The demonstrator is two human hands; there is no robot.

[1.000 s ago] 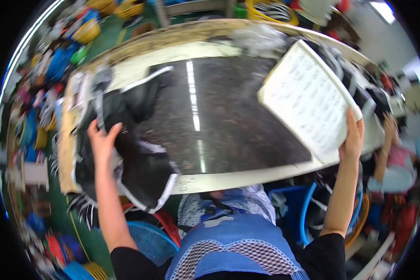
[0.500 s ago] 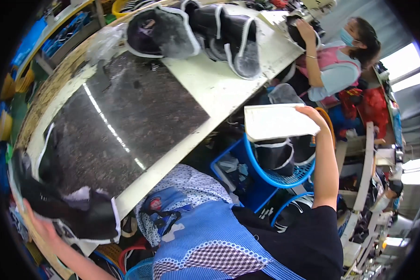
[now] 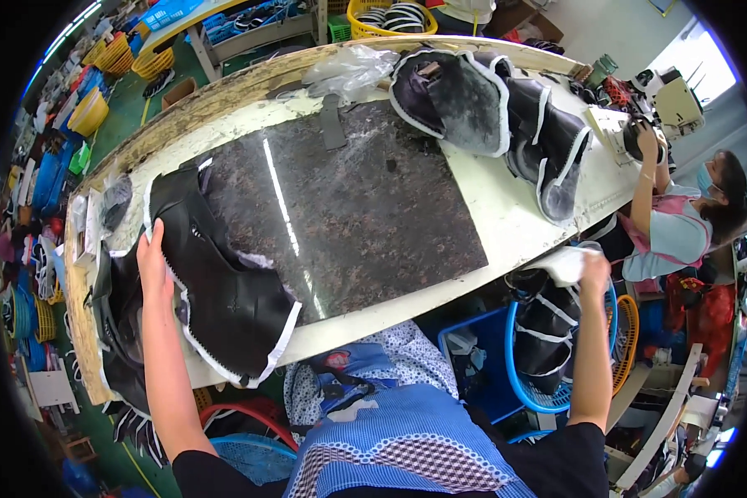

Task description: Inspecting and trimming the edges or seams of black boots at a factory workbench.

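Note:
My left hand (image 3: 153, 267) grips the edge of a black boot upper (image 3: 224, 290) with white fleecy trim, at the left end of the table. This upper lies partly over the dark speckled mat (image 3: 373, 224). Beside it, further left, more black uppers (image 3: 123, 311) are stacked, partly hidden by my arm. On the right, my right hand (image 3: 594, 275) is closed on a white flat board (image 3: 561, 265), tilted over the blue basket (image 3: 513, 365). Black uppers with white edging (image 3: 546, 336) fill that basket below the board.
More fleece-lined uppers (image 3: 465, 100) lie at the table's far right, near a crumpled clear plastic bag (image 3: 353, 68). A co-worker (image 3: 668, 220) handles a dark piece at a machine (image 3: 679, 106). A blue crate (image 3: 481, 390) and a red-rimmed basket (image 3: 249, 411) stand below the front edge.
The view has swung left. My right hand has lowered the white board toward the basket and tipped it. My left hand now holds the upper's far edge, and the upper is turned and spread.

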